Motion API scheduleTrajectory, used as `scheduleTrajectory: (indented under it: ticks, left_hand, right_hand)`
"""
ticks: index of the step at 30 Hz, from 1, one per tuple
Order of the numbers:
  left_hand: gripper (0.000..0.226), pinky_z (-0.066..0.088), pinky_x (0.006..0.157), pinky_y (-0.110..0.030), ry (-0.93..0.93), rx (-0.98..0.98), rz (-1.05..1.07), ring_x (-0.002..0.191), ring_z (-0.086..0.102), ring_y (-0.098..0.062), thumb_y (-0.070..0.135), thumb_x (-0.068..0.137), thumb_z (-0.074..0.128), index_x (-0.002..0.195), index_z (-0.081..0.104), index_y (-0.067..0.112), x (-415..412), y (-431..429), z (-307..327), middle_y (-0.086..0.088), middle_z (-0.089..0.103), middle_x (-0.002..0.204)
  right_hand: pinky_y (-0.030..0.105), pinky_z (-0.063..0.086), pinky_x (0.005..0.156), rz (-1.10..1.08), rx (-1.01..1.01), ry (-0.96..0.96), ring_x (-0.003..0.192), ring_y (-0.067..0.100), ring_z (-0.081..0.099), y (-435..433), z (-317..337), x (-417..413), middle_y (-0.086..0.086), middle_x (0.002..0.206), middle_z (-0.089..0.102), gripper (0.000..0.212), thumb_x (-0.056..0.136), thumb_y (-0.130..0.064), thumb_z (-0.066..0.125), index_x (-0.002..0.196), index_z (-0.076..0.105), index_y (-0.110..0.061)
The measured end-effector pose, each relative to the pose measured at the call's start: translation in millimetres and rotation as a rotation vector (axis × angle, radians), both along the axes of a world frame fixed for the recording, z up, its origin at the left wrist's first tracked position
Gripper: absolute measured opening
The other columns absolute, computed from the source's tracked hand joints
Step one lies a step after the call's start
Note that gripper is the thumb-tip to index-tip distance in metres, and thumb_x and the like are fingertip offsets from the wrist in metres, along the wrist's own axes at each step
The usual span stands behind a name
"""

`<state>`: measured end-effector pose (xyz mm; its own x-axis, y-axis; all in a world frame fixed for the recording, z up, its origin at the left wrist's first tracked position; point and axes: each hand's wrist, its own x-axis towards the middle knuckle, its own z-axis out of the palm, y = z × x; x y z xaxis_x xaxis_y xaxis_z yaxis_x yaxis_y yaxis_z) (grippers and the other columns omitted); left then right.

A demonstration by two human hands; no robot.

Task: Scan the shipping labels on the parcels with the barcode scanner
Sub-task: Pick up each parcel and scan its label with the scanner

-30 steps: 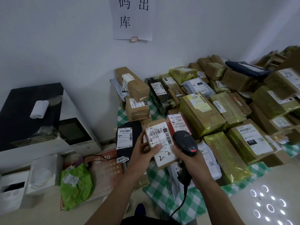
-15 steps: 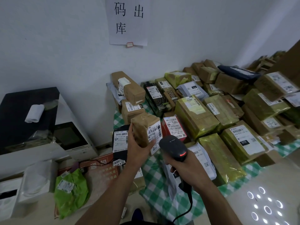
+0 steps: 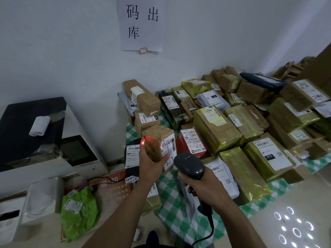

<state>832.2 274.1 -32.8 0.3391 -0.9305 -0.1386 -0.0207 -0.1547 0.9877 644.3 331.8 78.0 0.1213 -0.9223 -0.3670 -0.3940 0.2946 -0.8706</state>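
One small parcel (image 3: 154, 149) is being scanned right now. It is held up in the air at the near left corner of the pile, and from the camera it sits between a black parcel (image 3: 132, 158) and a red box (image 3: 192, 144). The left hand (image 3: 152, 168) grips it from below, with the thumb on one side and the fingers curled round the other. The right hand (image 3: 202, 186) has its fingers wrapped tight round the handle of the scanner (image 3: 189, 165), just beside the parcel. The red light (image 3: 143, 142) falls on the brown side and the thumb, not on the white label (image 3: 169, 145). So I think the scan may miss unless something turns. The label also bends round a corner and looks wrinkly, which could hide some bars. The light might catch a label nearby by mistake. The parcel is lumpy, wrapped in crinkly brown tape. The scanner is smooth black plastic with a round head. The big boxes (image 3: 215, 129) behind are shiny with yellowish tape. The cloth (image 3: 172, 192) under them is soft, with green and white squares.
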Motion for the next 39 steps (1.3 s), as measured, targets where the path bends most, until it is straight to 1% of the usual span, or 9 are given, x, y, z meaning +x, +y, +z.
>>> scheduleTrajectory:
  ticks: [11,15,17,20,23,27,31,36,39]
  left_hand:
    - [0.116,0.044,0.116,-0.048,0.023,0.002,-0.029,0.143,0.044,-0.012,0.036,0.069,0.096,0.152,0.018,0.054,-2.2,7.0,3.7,0.008,0.041,0.157]
    - [0.119,0.046,0.113,-0.05,0.111,0.079,-0.118,0.141,0.048,-0.015,0.048,0.062,0.095,0.154,0.019,0.055,-3.2,20.9,17.9,0.007,0.046,0.156]
    - [0.111,0.048,0.111,-0.049,0.146,0.142,-0.188,0.132,0.056,-0.011,0.046,0.068,0.093,0.154,0.024,0.052,-4.3,31.9,22.5,0.009,0.055,0.148]
    - [0.086,0.053,0.104,-0.049,0.22,0.229,-0.264,0.115,0.065,-0.006,0.036,0.083,0.085,0.149,0.033,0.05,-10.1,49.0,28.2,0.013,0.066,0.13]
    - [0.061,0.054,0.103,-0.047,0.228,0.334,-0.29,0.11,0.067,-0.004,0.036,0.089,0.078,0.135,0.042,0.056,-16.0,59.0,22.5,0.02,0.066,0.125]
    - [0.028,0.056,0.099,-0.039,0.061,0.434,-0.383,0.101,0.071,-0.001,0.043,0.097,0.067,0.121,0.056,0.051,-20.6,66.9,14.5,0.02,0.072,0.114]
    - [0.023,0.057,0.094,-0.036,-0.134,0.477,-0.457,0.095,0.071,-0.004,0.035,0.097,0.068,0.119,0.064,0.031,-23.5,70.5,3.4,0.014,0.074,0.108]
    - [0.015,0.052,0.065,-0.019,-0.372,0.489,-0.538,0.078,0.069,-0.002,0.031,0.09,0.074,0.103,0.075,0.022,-28.9,62.1,-5.5,0.008,0.075,0.092]
    - [0.014,0.045,0.061,-0.015,-0.492,0.472,-0.547,0.077,0.065,-0.004,0.026,0.091,0.074,0.104,0.073,0.022,-33.9,58.0,-7.0,0.008,0.073,0.096]
  right_hand:
    - [0.038,0.055,0.066,-0.04,0.022,-0.06,0.063,0.018,0.066,-0.1,-1.5,-4.0,0.013,0.079,0.075,0.016,0.089,-0.027,0.08,0.091,0.076,-0.012]
    - [0.01,0.048,0.059,-0.152,-0.084,-0.031,0.07,-0.005,0.067,-3.2,-9.6,-5.6,-0.011,0.076,0.074,0.024,0.082,-0.027,0.087,0.101,0.073,-0.026]
    - [0.008,0.046,0.061,-0.188,-0.142,0.028,0.079,-0.007,0.067,-5.6,-19.8,-7.4,-0.012,0.089,0.075,0.037,0.077,-0.031,0.091,0.108,0.071,-0.028]
    - [0.015,0.05,0.07,-0.185,-0.129,0.062,0.091,-0.005,0.068,-7.8,-34.5,-9.7,-0.014,0.101,0.075,0.048,0.073,-0.035,0.093,0.114,0.068,-0.032]
    - [0.035,0.06,0.082,-0.173,-0.037,0.071,0.094,0.005,0.072,-7.6,-54.5,-10.9,-0.012,0.1,0.077,0.05,0.071,-0.035,0.094,0.115,0.07,-0.032]
    - [0.042,0.061,0.085,-0.168,0.011,0.176,0.093,0.012,0.072,-6.7,-81.8,-10.3,-0.011,0.1,0.076,0.069,0.056,-0.05,0.089,0.118,0.068,-0.029]
    - [0.038,0.058,0.082,-0.133,0.051,0.237,0.091,0.017,0.069,-12.6,-99.5,-9.0,-0.002,0.1,0.073,0.054,0.072,-0.021,0.088,0.119,0.061,-0.02]
    - [0.04,0.057,0.077,-0.113,0.097,0.317,0.085,0.022,0.067,-18.3,-120.0,-9.3,-0.001,0.088,0.07,0.041,0.071,-0.019,0.079,0.109,0.063,-0.017]
    - [0.029,0.049,0.067,-0.112,0.132,0.337,0.084,0.024,0.065,-18.3,-122.4,-6.4,0.001,0.085,0.069,0.024,0.079,-0.015,0.078,0.101,0.066,-0.016]
